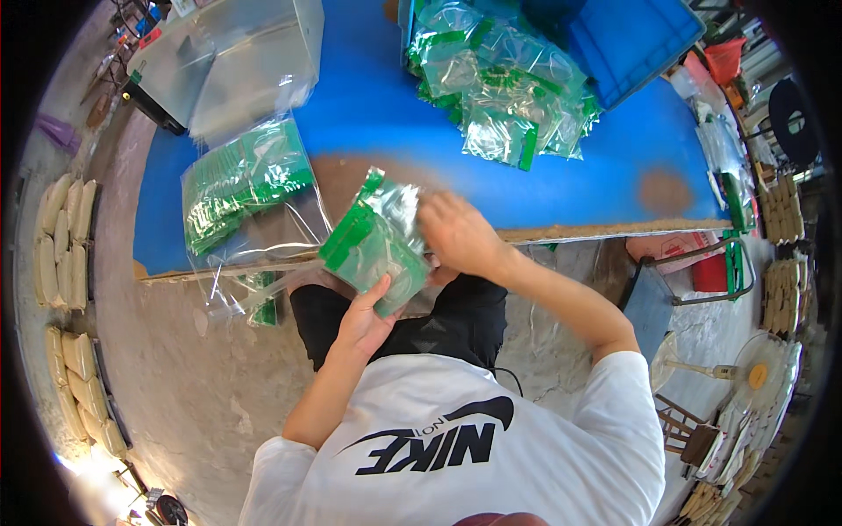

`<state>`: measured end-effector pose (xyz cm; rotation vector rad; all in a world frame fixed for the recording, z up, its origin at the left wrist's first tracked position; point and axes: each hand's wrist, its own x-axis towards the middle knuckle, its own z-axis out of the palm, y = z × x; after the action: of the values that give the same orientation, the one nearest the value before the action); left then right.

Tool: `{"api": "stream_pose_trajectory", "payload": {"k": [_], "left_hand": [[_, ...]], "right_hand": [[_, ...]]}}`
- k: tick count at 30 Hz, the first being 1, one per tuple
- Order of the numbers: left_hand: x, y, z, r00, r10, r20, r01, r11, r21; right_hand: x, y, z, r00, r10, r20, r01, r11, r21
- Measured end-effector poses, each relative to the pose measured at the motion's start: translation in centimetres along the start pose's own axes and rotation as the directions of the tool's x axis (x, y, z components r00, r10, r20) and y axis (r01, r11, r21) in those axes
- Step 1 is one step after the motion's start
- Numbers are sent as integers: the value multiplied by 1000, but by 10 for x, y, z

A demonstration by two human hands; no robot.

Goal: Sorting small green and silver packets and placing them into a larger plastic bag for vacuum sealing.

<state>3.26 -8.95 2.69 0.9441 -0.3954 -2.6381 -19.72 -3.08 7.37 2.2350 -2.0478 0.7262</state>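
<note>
My left hand [367, 323] grips a small stack of clear plastic bags with green strips [379, 259] by its lower edge, thumb on top. The stack is tilted over my lap, at the front edge of the table. My right hand [458, 235] is at the stack's right side, close to a shiny bag part; motion smears its fingers, and whether they pinch a bag I cannot tell. Left of the stack, a large clear bag [307, 219] lies on the table, with a row of green-edged bags [248, 180] packed inside. Part of it hangs over the edge.
A heap of green-edged clear bags [504, 83] spills from a blue crate [627, 48] at the table's back. A translucent bin [254, 66] stands at the back left of the blue table [377, 114]. A fan [754, 375] is at the right.
</note>
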Motion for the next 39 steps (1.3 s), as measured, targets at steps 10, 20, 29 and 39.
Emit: {"api": "stream_pose_trajectory", "payload": {"k": [10, 20, 29, 39], "left_hand": [[5, 3, -13, 978, 207, 18, -204, 942, 268], [14, 14, -17, 987, 119, 108, -149, 930, 337], [2, 4, -24, 989, 100, 113, -115, 984, 135], [-2, 16, -20, 987, 135, 89, -151, 967, 203]], "right_hand": [[1, 64, -2, 946, 264, -187, -317, 868, -382], [39, 101, -33, 851, 228, -473, -200, 974, 109], [28, 214, -10, 767, 468, -440, -624, 704, -340], [24, 116, 3, 626, 550, -554, -546, 815, 193]]}}
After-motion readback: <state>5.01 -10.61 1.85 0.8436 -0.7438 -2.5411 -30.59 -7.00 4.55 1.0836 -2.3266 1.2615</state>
